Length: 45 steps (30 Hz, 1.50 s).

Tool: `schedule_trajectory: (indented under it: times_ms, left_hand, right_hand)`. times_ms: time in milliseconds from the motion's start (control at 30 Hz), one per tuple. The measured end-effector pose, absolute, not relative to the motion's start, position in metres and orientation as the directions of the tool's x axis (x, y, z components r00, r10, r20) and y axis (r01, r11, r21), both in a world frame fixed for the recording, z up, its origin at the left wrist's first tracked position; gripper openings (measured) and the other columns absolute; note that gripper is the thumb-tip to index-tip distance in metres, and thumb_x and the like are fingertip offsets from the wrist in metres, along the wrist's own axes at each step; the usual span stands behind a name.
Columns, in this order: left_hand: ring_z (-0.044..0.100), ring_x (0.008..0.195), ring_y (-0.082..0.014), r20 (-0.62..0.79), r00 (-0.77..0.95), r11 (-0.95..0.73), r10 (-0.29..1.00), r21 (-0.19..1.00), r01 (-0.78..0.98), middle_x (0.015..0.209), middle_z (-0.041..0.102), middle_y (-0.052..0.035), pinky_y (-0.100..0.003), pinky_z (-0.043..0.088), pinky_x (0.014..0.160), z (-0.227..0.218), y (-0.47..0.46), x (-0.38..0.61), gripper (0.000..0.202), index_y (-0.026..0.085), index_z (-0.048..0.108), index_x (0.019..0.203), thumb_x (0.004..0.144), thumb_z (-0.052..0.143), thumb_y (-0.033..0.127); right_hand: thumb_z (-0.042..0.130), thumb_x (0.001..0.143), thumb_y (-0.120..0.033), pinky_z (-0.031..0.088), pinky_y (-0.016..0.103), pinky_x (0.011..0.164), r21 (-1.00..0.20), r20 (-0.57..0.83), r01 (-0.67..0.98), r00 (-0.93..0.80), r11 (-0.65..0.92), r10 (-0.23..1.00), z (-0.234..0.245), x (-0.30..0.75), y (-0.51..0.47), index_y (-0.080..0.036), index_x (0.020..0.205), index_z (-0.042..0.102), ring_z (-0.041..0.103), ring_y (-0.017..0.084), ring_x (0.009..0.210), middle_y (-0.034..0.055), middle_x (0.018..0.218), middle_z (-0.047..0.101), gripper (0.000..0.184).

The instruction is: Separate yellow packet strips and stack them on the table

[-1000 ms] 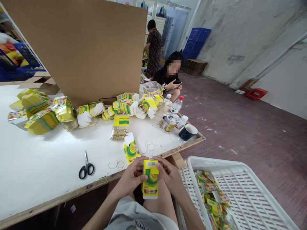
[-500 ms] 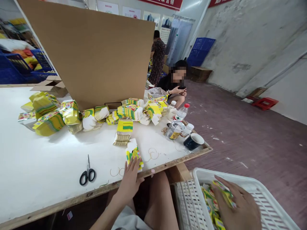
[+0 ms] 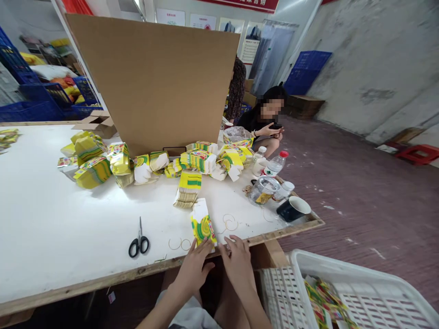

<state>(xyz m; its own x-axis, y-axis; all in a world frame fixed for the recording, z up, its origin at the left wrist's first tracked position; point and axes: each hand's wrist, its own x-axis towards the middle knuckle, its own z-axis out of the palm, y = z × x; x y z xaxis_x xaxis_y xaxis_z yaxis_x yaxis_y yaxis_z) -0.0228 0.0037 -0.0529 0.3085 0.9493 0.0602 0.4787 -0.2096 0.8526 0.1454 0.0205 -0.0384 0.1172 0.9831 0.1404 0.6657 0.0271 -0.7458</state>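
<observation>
A flat yellow-and-green carton [image 3: 203, 225] with white flaps lies near the front edge of the table. My left hand [image 3: 196, 264] rests its outstretched fingers on the carton's near end, not wrapped round it. Just to the right, my right hand [image 3: 237, 259] is at the table edge with fingers apart and nothing in it. Behind the carton sits a stack of flattened cartons [image 3: 188, 188]. Black-handled scissors [image 3: 139, 242] lie left of my hands, and rubber bands [image 3: 230, 222] lie to the right of the carton.
A white basket [image 3: 279, 292] holding folded cartons [image 3: 324, 299] stands at the lower right. More carton bundles [image 3: 93, 171] line a big cardboard sheet [image 3: 154, 87]. A dark mug [image 3: 291, 211], a jar [image 3: 263, 189] and bottles [image 3: 274, 165] crowd the right corner. A person [image 3: 264, 114] holds a phone.
My right hand has come from the basket, where it held a small folded carton, to the table edge and is now without it. My left hand stays on the flat carton. The view has turned left.
</observation>
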Motion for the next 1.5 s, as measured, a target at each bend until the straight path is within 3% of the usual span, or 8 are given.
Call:
schedule_trajectory:
  times_ms: [167,333,533,700,933,1067,1167,1500]
  left_hand:
    - [0.046,0.136,-0.0261,0.027,0.274,-0.145,0.961,0.896,0.419,0.142,0.056,-0.0060,-0.055,0.021,0.120,-0.056,0.004,-0.021,0.063,0.028,0.053,0.135,0.076,0.059,0.006]
    - [0.047,0.135,-0.0279,0.040,0.215,-0.105,0.976,0.948,0.299,0.140,0.059,-0.0051,-0.054,0.024,0.119,-0.055,0.002,-0.023,0.056,0.029,0.058,0.130,0.078,0.060,0.009]
    - [0.051,0.130,-0.0289,-0.025,-0.172,-0.003,0.985,0.986,-0.166,0.137,0.059,-0.0119,-0.048,0.038,0.112,-0.036,0.006,-0.021,0.045,0.023,0.057,0.127,0.085,0.065,0.036]
    - [0.067,0.109,-0.0278,-0.231,0.134,0.262,0.964,0.719,-0.644,0.112,0.074,-0.0101,-0.042,0.049,0.100,-0.023,0.014,-0.010,0.039,0.019,0.069,0.109,0.079,0.072,0.044]
    - [0.072,0.097,-0.0293,-0.205,0.330,0.383,0.922,0.625,-0.680,0.097,0.078,-0.0119,-0.042,0.054,0.093,-0.016,0.011,-0.004,0.043,0.014,0.073,0.098,0.069,0.080,0.046]
    - [0.072,0.094,-0.0281,-0.199,0.307,0.360,0.931,0.647,-0.672,0.096,0.078,-0.0117,-0.039,0.055,0.089,-0.013,0.011,-0.004,0.041,0.015,0.074,0.099,0.069,0.081,0.041]
    - [0.073,0.090,-0.0259,-0.202,0.254,0.322,0.946,0.684,-0.654,0.091,0.078,-0.0100,-0.035,0.055,0.085,-0.011,0.012,-0.001,0.038,0.015,0.074,0.098,0.068,0.083,0.037]
    - [0.065,0.066,-0.0144,-0.238,0.044,0.226,0.970,0.824,-0.520,0.079,0.075,-0.0042,-0.024,0.051,0.065,-0.012,0.013,0.006,0.035,0.016,0.073,0.089,0.068,0.081,0.043]
  right_hand:
    - [0.063,0.077,-0.026,0.037,0.054,0.091,-0.779,0.115,0.627,0.130,0.008,0.985,-0.046,0.124,0.031,-0.025,0.078,0.072,0.057,0.038,0.097,0.0126,0.092,0.070,0.009]
    - [0.066,0.076,-0.035,0.041,0.051,0.089,-0.893,0.049,0.448,0.205,-0.049,0.978,-0.045,0.123,0.032,-0.024,0.074,0.067,0.059,0.035,0.092,0.0108,0.085,0.071,0.011]
    - [0.064,0.077,-0.052,0.054,0.039,0.074,-0.989,-0.122,0.060,0.177,-0.134,0.977,-0.034,0.133,0.025,-0.019,0.086,0.065,0.069,0.026,0.079,0.0087,0.084,0.075,0.034]
    - [0.075,0.069,-0.052,0.056,0.039,0.075,-0.970,-0.213,-0.147,0.152,-0.191,0.965,-0.024,0.135,0.003,-0.018,0.091,0.068,0.071,0.027,0.084,0.0098,0.091,0.077,0.040]
    - [0.083,0.064,-0.042,0.056,0.038,0.079,-0.925,-0.265,-0.308,0.103,-0.222,0.959,-0.016,0.137,-0.014,-0.020,0.084,0.073,0.070,0.025,0.084,0.0067,0.090,0.077,0.032]
    - [0.081,0.067,-0.043,0.055,0.037,0.080,-0.944,-0.225,-0.269,0.104,-0.191,0.969,-0.013,0.138,-0.015,-0.020,0.086,0.073,0.069,0.025,0.086,0.0063,0.090,0.076,0.031]
    - [0.077,0.073,-0.044,0.054,0.037,0.084,-0.983,-0.168,-0.093,0.134,-0.156,0.977,-0.009,0.136,-0.016,-0.019,0.094,0.073,0.067,0.026,0.092,0.0083,0.097,0.074,0.033]
    - [0.067,0.079,-0.047,0.052,0.029,0.064,-0.987,-0.071,0.131,0.151,-0.091,0.986,-0.006,0.136,-0.018,-0.020,0.073,0.066,0.062,0.021,0.068,0.0025,0.071,0.066,0.028]
